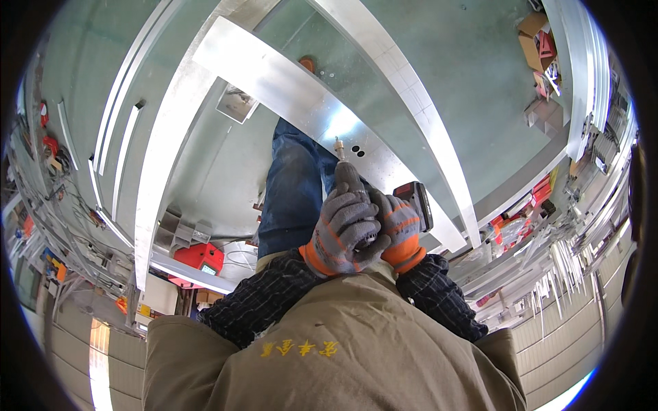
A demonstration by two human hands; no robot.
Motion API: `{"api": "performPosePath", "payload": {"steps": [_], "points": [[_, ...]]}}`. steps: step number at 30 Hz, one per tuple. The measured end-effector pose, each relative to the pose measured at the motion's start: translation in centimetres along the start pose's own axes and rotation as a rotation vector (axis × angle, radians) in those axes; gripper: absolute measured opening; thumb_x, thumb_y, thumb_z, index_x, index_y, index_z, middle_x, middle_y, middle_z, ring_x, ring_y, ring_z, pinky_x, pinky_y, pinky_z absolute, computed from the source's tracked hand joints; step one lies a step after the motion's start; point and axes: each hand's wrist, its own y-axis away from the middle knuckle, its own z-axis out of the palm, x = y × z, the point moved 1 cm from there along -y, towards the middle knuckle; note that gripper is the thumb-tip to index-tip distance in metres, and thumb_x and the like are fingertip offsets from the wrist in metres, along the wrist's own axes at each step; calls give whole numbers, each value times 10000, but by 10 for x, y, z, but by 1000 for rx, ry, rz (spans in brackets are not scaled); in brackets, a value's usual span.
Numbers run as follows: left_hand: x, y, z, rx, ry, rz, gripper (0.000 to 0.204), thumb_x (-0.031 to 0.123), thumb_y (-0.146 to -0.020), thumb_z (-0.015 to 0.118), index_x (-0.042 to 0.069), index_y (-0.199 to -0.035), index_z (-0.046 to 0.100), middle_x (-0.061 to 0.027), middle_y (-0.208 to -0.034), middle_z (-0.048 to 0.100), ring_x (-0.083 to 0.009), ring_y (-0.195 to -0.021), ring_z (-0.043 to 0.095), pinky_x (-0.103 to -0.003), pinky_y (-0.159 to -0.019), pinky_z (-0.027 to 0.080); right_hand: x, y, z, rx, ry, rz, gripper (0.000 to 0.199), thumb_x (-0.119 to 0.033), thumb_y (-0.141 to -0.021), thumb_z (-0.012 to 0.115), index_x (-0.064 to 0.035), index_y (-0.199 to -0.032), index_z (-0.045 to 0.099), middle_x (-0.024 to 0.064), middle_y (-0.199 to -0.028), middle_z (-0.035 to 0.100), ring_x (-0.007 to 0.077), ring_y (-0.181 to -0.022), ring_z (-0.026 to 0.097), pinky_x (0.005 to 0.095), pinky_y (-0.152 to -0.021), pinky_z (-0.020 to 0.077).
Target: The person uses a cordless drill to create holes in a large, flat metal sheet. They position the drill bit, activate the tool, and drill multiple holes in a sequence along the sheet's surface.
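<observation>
Both gloved hands are wrapped round a cordless drill (348, 177). My left hand (345, 226), in a grey and orange glove, grips the drill's body. My right hand (399, 229) closes round its handle, with the black and red battery (413, 203) showing beyond it. A brass-coloured piece with a thin bit sits at the drill's front. The tip is at a flat silvery metal bar (288, 72), beside two dark round holes (357, 151). I cannot tell whether the bit touches the metal. Bright light falls on the bar just ahead of the tip.
Another long metal bar (404, 82) runs to the right, and a wide one (171, 137) to the left. A red machine (200, 260) stands at lower left. Narrow strips (126, 144) lie on the green surface. An open cardboard box (534, 42) sits at far right.
</observation>
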Motion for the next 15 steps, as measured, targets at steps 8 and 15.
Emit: {"api": "performPosePath", "payload": {"steps": [8, 15], "points": [[-16, -15, -4, 78, -12, -97, 453, 164, -746, 887, 162, -1095, 598, -80, -1234, 628, -350, -1239, 572, -577, -1126, 435, 1, -20, 14, -54, -29, 93, 664, -346, -766, 794, -86, -1337, 575, 169, -982, 708, 386, -882, 701, 471, -762, 554], [-22, -15, -7, 72, 2, -135, 437, 154, -745, 884, 155, -1086, 610, -87, -1237, 632, -357, -1255, 566, -559, -1127, 439, 0, -27, 15, -113, 14, 111, 653, -380, -784, 786, -87, -1327, 571, 170, -956, 705, 378, -866, 700, 469, -745, 550]]}}
